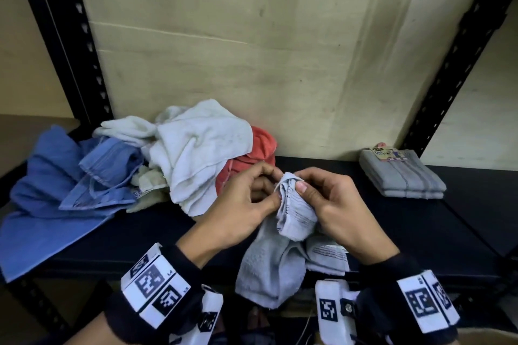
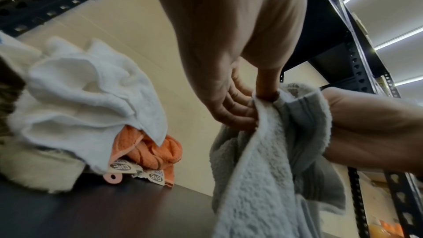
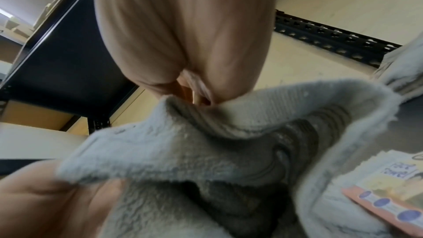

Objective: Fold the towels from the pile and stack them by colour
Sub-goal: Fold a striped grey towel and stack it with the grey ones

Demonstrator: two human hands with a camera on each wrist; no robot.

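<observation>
Both hands hold a crumpled grey towel (image 1: 276, 260) above the front of the dark shelf (image 1: 145, 235). My left hand (image 1: 246, 204) pinches its bunched top edge from the left, and my right hand (image 1: 325, 204) pinches the same edge from the right, thumb on top. The grey towel (image 2: 263, 169) hangs down from the fingers, and a paper label (image 1: 328, 255) shows on it; up close the grey towel (image 3: 206, 160) fills the right wrist view. A pile of blue (image 1: 56, 190), white (image 1: 196, 148) and orange (image 1: 246, 165) towels lies at the back left.
A folded grey stack (image 1: 400, 176) with a card label sits at the back right of the shelf. Black perforated uprights (image 1: 70, 45) stand at both sides, with a pale back panel (image 1: 252, 50) behind. Loose card tags (image 2: 137, 169) lie under the pile.
</observation>
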